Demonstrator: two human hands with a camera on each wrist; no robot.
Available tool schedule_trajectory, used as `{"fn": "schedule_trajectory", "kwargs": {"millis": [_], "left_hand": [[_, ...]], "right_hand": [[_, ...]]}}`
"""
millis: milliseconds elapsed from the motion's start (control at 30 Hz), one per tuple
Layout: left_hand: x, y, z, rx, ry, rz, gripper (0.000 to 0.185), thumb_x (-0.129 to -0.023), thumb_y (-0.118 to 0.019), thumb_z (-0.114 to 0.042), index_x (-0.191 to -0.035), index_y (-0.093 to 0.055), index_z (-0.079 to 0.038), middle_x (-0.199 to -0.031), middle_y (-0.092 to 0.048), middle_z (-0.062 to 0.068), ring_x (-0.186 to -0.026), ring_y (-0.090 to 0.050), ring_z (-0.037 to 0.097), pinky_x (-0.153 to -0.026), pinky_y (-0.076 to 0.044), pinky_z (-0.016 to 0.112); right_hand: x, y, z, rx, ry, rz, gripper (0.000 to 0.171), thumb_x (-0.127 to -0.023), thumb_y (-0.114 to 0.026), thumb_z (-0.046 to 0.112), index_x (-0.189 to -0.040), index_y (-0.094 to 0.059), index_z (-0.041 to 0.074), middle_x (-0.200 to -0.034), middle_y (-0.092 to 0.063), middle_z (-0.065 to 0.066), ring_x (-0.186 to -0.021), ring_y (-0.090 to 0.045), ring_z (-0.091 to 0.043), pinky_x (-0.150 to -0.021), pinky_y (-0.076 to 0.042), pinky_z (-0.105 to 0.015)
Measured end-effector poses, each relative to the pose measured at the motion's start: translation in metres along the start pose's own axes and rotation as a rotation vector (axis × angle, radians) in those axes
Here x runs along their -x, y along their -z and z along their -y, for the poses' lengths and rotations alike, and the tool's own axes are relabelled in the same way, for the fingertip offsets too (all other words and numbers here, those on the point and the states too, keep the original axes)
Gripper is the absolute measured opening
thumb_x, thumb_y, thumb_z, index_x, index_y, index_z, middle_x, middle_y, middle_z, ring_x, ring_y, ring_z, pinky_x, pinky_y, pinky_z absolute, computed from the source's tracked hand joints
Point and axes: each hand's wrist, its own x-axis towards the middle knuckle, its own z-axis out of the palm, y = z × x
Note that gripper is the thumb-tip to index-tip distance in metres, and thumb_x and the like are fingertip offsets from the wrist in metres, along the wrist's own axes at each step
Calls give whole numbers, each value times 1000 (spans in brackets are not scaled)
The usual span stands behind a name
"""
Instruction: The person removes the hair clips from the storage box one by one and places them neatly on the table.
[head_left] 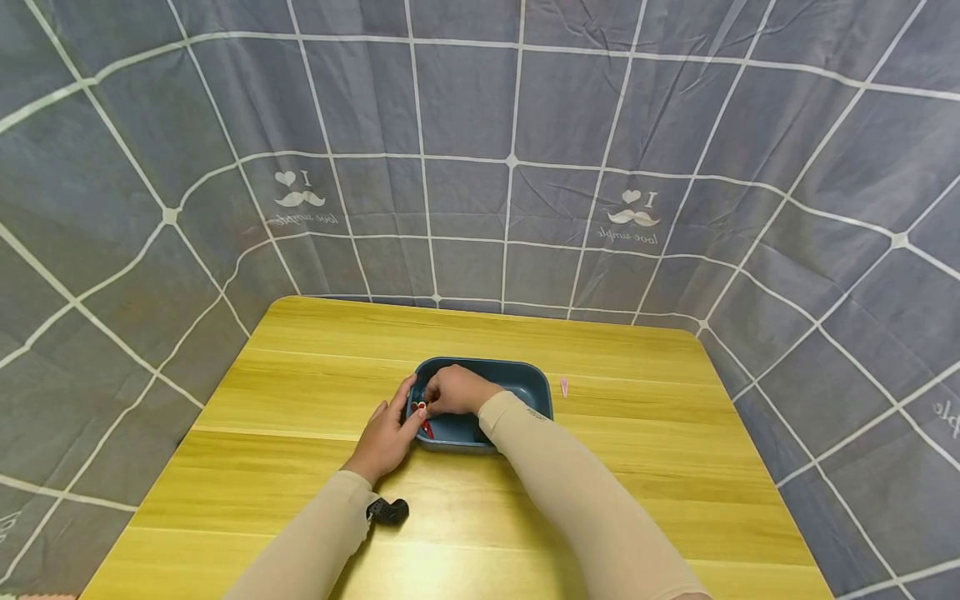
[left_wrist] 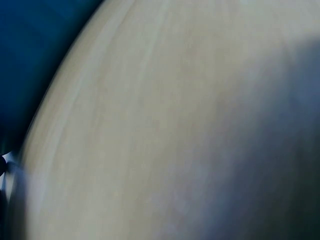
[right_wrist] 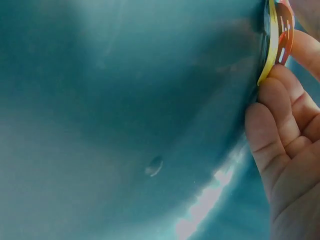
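Note:
A dark blue rectangular tray (head_left: 534, 375) stands on the table. My left hand (head_left: 382, 440) grips its left end, fingers along the outside wall and thumb over the rim. Inside, my right hand (head_left: 459, 390) is curled low at that same end. In the right wrist view its fingertips (right_wrist: 260, 120) meet a yellow hair clip (right_wrist: 273, 42) and a red one with white marks (right_wrist: 284, 32), pinched together against the tray wall. A red clip (head_left: 427, 428) shows below the hands in the head view. The left wrist view is mostly blurred table.
A pink hair clip (head_left: 564, 387) lies on the wooden table (head_left: 660, 417) just right of the tray. A black wrist camera (head_left: 390, 512) sticks out from the left sleeve. Grey checked curtain (head_left: 465, 200) hangs around the table's back and sides.

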Motion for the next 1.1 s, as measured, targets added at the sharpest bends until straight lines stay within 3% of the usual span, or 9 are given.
{"fn": "schedule_trajectory", "kwargs": {"millis": [267, 633, 867, 1100], "left_hand": [[1, -1, 0, 1, -8, 3, 68, -109, -44, -58, -169, -18, -38, -161, -49, 19, -155, -24, 58, -125, -22, 74], [1, 0, 0, -1, -14, -3, 66, -110, -45, -55, -169, -19, -38, -160, -51, 19, -151, -36, 54, -129, -19, 68], [1, 0, 1, 2, -15, -2, 66, -110, -45, -54, -169, -19, -38, -159, -52, 19, -149, -41, 53, -130, -18, 67], [1, 0, -1, 3, -19, 0, 66, -110, -45, -53, -169, -19, -37, -159, -51, 19, -145, -48, 50, -131, -16, 65]], "right_hand": [[0, 0, 4, 16, -24, 8, 14, -96, -78, 23, -108, -83, 16, -95, -77, 6, -78, -62, -5, -80, -58, -22], [-5, -6, 2, 10, -55, -23, 10, -97, -77, 21, -104, -81, 15, -97, -77, 6, -78, -62, -6, -81, -58, -23], [-6, -6, 2, -97, -117, -27, 9, -97, -75, 13, -105, -79, 14, -96, -75, 5, -77, -59, -9, -80, -57, -23], [-5, -4, 2, -154, -121, -46, 17, -99, -71, 9, -115, -76, 10, -105, -75, 0, -80, -58, -10, -84, -55, -24]]}}
